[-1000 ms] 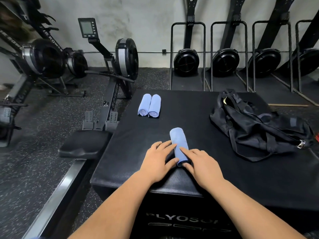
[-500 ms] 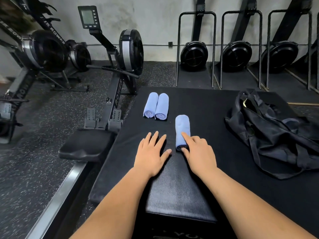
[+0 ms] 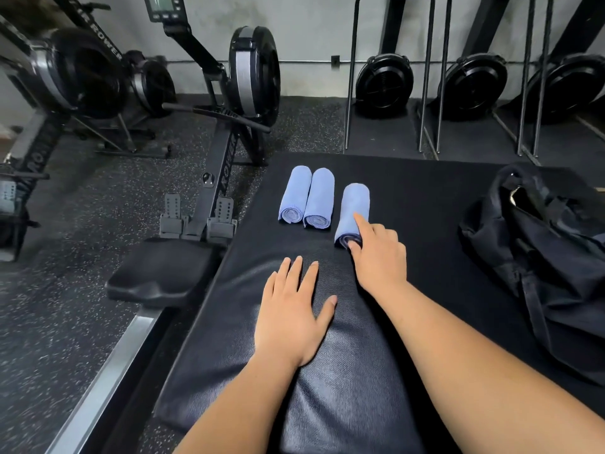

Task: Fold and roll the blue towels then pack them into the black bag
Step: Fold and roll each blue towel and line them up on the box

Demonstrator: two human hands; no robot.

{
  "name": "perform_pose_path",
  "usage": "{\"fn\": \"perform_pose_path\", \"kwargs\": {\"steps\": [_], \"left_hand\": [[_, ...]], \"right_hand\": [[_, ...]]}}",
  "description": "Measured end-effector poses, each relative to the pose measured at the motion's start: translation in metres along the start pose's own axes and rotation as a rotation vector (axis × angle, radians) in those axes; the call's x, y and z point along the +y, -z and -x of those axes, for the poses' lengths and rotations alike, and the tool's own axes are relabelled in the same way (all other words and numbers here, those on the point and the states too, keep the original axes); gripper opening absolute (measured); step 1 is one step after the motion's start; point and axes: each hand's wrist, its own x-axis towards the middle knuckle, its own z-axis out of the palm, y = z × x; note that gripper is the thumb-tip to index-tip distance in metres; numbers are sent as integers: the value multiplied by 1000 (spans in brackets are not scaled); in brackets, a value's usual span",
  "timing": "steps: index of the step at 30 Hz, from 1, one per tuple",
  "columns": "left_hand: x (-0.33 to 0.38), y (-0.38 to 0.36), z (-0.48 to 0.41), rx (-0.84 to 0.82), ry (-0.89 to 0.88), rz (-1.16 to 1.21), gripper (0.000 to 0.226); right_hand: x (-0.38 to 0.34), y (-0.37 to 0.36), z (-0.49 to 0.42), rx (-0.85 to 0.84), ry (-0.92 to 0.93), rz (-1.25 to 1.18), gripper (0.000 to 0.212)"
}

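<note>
Two rolled blue towels [image 3: 306,199] lie side by side at the far left of the black padded box [image 3: 425,198]. A third rolled blue towel [image 3: 355,201] lies just right of them, a small gap apart. My right hand [image 3: 379,253] holds this roll at its near end, index finger along the top, thumb against the end, other fingers curled beside it. My left hand [image 3: 291,312] rests flat on the pad, fingers spread, holding nothing. The black bag [image 3: 550,257] lies crumpled at the right of the box, its opening facing up.
A rowing machine [image 3: 229,126] stands close to the box's left edge, its seat [image 3: 160,273] next to the near left corner. More rowers stand upright along the back wall [image 3: 383,83]. Speckled rubber floor surrounds the box.
My right hand has slid the third roll forward and left, up beside the other two. My left hand let go of the roll and now lies flat on the pad.
</note>
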Motion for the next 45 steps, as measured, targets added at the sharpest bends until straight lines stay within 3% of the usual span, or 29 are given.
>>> {"fn": "perform_pose_path", "kwargs": {"steps": [13, 24, 33, 40, 45], "left_hand": [[0, 0, 1, 1, 1, -18, 74], [0, -2, 0, 8, -2, -40, 73], [0, -3, 1, -1, 10, -26, 77], [5, 6, 15, 39, 72, -134, 67], [5, 14, 41, -31, 103, -119, 81]], "right_hand": [[-14, -14, -43, -34, -14, -27, 56], [-19, -11, -61, -184, -5, -54, 65], [-9, 25, -25, -318, 49, -122, 72], [-9, 54, 29, -395, 122, -70, 70], [-15, 74, 62, -428, 140, -13, 68]]}}
